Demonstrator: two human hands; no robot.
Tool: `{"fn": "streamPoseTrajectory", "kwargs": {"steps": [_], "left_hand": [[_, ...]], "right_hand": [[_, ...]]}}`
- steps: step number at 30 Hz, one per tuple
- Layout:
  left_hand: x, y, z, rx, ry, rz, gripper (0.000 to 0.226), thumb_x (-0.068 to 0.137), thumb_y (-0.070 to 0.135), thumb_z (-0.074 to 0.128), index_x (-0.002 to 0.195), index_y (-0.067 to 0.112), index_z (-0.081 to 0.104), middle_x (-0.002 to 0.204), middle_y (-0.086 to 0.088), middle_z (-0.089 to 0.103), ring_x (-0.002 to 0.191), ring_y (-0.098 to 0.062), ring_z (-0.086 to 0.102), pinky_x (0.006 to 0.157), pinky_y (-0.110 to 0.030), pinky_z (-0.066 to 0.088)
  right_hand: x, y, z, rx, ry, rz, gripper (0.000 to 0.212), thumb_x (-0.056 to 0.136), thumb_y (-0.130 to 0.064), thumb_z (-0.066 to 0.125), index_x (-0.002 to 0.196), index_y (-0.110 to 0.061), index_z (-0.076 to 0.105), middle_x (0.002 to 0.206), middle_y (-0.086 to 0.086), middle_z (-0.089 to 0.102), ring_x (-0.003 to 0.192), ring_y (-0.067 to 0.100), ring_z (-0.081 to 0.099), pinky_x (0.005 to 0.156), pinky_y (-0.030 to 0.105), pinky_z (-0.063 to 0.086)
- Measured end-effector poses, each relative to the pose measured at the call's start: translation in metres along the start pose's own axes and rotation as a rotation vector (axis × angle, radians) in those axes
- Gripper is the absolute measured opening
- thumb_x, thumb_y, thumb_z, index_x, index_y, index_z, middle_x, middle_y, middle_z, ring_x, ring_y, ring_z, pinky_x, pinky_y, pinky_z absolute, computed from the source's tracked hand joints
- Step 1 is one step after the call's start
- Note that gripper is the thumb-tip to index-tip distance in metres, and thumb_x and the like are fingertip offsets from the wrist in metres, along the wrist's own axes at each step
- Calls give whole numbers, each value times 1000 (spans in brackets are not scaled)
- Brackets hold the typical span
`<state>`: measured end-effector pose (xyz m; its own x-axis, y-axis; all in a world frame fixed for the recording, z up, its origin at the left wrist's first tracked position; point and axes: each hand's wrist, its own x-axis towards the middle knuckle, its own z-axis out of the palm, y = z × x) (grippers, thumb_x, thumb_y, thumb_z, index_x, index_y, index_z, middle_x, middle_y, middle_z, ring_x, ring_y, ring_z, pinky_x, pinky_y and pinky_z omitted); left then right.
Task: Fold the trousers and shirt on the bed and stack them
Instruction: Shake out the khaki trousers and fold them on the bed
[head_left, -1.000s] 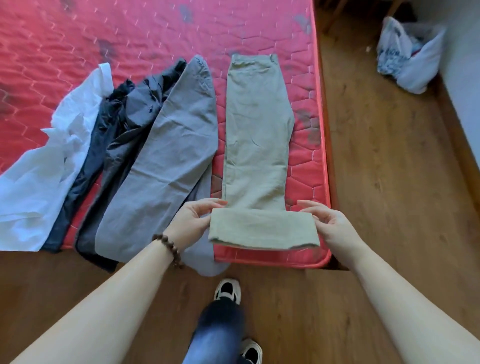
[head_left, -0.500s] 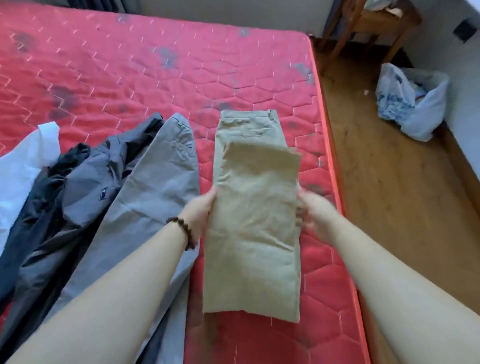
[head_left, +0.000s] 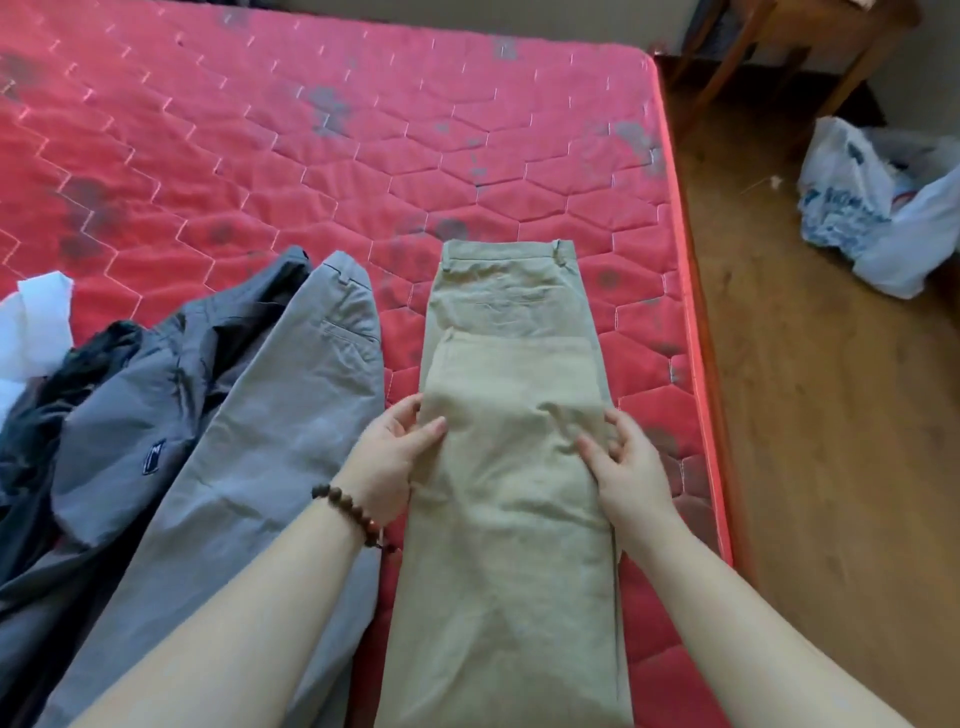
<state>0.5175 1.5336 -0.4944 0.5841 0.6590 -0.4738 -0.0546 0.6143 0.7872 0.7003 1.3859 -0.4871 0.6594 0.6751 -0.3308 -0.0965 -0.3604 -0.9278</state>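
Near: left hand (head_left: 392, 457) and right hand (head_left: 626, 467) pinch side edges of khaki trousers (head_left: 511, 467) on bed (head_left: 363, 156), right side. One fold laid, hem short of waistband. Left, farther: grey trousers (head_left: 270, 441), dark shirt (head_left: 119, 415) unfolded; no stack yet.

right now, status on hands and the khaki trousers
Both hands, left and right, gripping khaki trousers at the edges. Legs folded up short of waistband. Grey trousers alongside, not blocking.
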Motion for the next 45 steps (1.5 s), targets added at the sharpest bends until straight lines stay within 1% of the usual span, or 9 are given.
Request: {"fn": "streamPoseTrajectory", "kwargs": {"steps": [4,9,14,18,21,24,28,35,45], "left_hand": [[35,40,8,35,90,86,24,90,13,57,113,7,60,99,-10,70,74,-16,69,63,-30,59],[29,14,-17,302,178,-554,43,100,45,35,98,8,58,82,-11,64,68,-23,57,65,-32,46],[-9,-13,-41,276,25,-731,26,94,24,57,101,1,63,85,-11,69,70,-23,66,61,-32,56],[-27,-22,-36,287,12,-587,20,88,1,61,108,-1,64,100,-14,73,84,-23,72,67,-31,59],[-42,-31,-32,255,88,-449,15,90,11,62,99,-1,65,74,-7,69,59,-14,62,53,-23,52],[-67,-47,-33,226,173,-510,27,97,29,52,94,4,60,66,-4,43,59,-16,39,60,-28,38],[-94,-57,-40,267,158,-476,24,100,14,46,107,-5,58,81,-14,53,76,-23,50,75,-31,45],[-115,-62,-51,229,119,-523,19,102,9,39,96,2,57,96,-18,56,89,-28,55,70,-31,56],[-117,-54,-54,308,-108,-494,17,88,-3,60,103,0,68,103,-15,72,94,-24,70,74,-27,57]], "right_hand": [[67,-42,-2,-96,-11,-58,25,93,-15,58,116,-25,57,98,1,72,88,15,69,80,30,55],[81,-13,-3,-201,-100,536,48,92,-45,56,111,-1,57,110,25,64,95,36,67,75,43,58],[35,18,-20,-277,-375,665,45,81,-42,72,111,-10,61,100,7,73,83,24,73,69,38,60],[15,28,-21,-388,-353,548,23,81,-18,75,103,-13,69,99,3,73,92,22,69,81,39,57],[-1,33,-21,-378,-164,397,4,86,-18,69,87,-15,70,89,4,70,74,17,64,63,30,49],[-32,45,-27,-260,-90,505,21,96,-26,56,91,-7,64,86,11,64,72,22,61,62,34,51],[-87,58,-44,-208,1,468,13,97,-21,53,94,-10,60,84,13,70,74,23,70,68,39,59],[-134,78,-31,-639,-131,298,15,81,-29,74,86,-16,70,85,-4,64,83,13,55,70,26,35],[-148,75,-45,-205,6,362,6,86,-9,68,80,-8,66,71,7,60,62,16,47,58,29,39]]}}
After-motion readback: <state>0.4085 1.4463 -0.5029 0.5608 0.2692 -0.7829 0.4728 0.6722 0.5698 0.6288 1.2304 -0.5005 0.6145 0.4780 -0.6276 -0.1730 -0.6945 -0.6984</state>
